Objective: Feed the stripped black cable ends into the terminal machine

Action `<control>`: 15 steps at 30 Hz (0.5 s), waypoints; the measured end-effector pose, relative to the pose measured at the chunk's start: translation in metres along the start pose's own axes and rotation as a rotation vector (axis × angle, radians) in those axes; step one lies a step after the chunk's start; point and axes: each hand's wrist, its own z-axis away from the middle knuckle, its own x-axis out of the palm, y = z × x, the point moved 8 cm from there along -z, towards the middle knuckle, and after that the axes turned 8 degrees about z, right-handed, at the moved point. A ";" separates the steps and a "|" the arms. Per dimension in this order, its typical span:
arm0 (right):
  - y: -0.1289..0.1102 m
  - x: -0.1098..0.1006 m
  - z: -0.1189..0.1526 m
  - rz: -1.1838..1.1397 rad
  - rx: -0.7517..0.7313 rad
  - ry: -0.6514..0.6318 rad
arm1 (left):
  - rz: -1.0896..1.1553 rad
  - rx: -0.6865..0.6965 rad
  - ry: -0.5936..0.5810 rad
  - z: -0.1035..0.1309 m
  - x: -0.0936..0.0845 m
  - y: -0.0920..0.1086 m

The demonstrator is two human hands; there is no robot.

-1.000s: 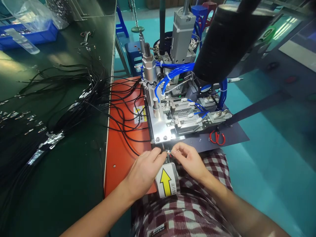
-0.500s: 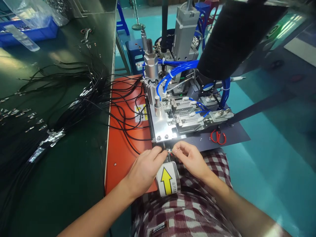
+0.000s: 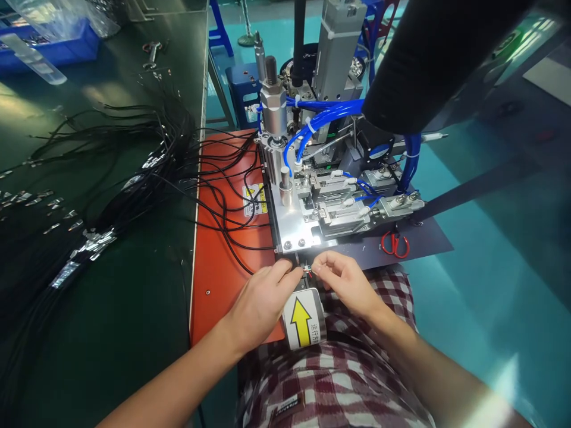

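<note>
My left hand (image 3: 265,297) is closed in a pinch at the front edge of the machine. A black cable (image 3: 238,261) runs across the orange plate and goes under its fingers. From the pinch stick out tiny wire ends (image 3: 307,270), whitish and red, with a bit of shiny metal. My right hand (image 3: 345,282) faces it from the right, thumb and forefinger pressed together on those thin wires. The fingertips hide most of the join. Just below both hands is a white label with a yellow arrow (image 3: 302,324) on the machine's track.
The metal machine (image 3: 289,220) with blue air hoses (image 3: 332,113) stands directly beyond my hands. Red-handled scissors (image 3: 395,245) lie on its dark base plate at right. Bundled black cables (image 3: 134,190) cover the green table at left, near a wrench (image 3: 152,54) and a blue bin (image 3: 75,47).
Both hands keep the same pinch at the wire ends, with barely any finger movement. The whole view has shifted slightly.
</note>
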 end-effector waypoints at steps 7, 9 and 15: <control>0.001 0.000 -0.001 0.018 -0.009 0.012 | -0.060 0.041 0.005 0.001 0.000 0.004; 0.002 0.000 0.000 0.031 -0.010 0.019 | -0.068 0.048 -0.001 0.001 0.000 0.004; 0.001 -0.003 0.003 0.132 0.006 0.089 | -0.104 0.077 0.007 0.000 -0.002 0.008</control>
